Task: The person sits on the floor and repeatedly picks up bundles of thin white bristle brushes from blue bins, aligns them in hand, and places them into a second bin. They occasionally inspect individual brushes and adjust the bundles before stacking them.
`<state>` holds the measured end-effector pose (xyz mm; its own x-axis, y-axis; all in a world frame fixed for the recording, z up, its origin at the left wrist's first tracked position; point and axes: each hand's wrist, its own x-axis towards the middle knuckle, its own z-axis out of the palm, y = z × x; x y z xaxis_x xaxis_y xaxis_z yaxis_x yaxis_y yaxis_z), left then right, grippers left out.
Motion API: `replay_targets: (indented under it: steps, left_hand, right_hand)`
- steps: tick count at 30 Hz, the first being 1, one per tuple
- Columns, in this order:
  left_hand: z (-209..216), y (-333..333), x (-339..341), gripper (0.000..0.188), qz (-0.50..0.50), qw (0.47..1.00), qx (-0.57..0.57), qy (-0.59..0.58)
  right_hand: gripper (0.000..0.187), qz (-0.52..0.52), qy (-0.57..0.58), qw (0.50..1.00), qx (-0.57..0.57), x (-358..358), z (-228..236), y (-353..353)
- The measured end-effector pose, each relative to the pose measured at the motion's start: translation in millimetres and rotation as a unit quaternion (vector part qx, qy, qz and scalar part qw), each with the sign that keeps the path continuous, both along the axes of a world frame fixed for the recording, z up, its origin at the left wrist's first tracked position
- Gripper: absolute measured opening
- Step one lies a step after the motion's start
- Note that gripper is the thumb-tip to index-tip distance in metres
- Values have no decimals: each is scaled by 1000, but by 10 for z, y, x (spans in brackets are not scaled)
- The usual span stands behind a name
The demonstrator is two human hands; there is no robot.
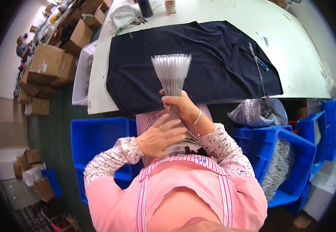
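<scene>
My right hand (181,105) is wrapped round the stems of a bundle of thin wire brushes (172,71). Their whitish bristle heads fan out at the top, over the dark cloth (137,65), and the grey stems run down toward my lap. My left hand (161,136), slightly blurred, has its fingers spread beside the lower stem ends; it holds nothing, and whether it touches them I cannot tell. Below it, on my lap, lies something pale grey, partly hidden by the hand and apron.
Blue scissors (260,63) lie on the cloth's right side, on a white table (291,50). Blue bins (98,135) stand to my left; another blue bin (291,189) at right holds many brushes. A plastic bag (257,112) is under the table edge. Cartons (46,63) and a person (23,48) are far left.
</scene>
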<state>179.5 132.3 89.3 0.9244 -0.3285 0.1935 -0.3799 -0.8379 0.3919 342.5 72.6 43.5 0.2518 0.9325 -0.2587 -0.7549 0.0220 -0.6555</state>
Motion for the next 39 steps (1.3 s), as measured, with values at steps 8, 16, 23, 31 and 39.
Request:
replay_targets:
  steps: [8,16,23,31,39]
  left_hand:
    - [-806,-374,-26,53,337,622,-697,120]
    - [-997,-403,-74,38,304,585,-735,160]
    - [-1115,-388,-78,47,291,510,-795,153]
    - [-1171,-342,-132,51,261,448,-842,150]
    - [-1040,-380,-147,56,284,405,-856,149]
  right_hand:
    - [37,119,-44,991,41,-328,-50,-123]
    - [33,-80,-169,982,8,-339,-383,-204]
    - [10,-112,-117,984,-67,-255,-523,-227]
    - [14,-128,62,986,-89,-334,-465,-223]
    - [20,-114,53,990,-57,-306,-760,-231]
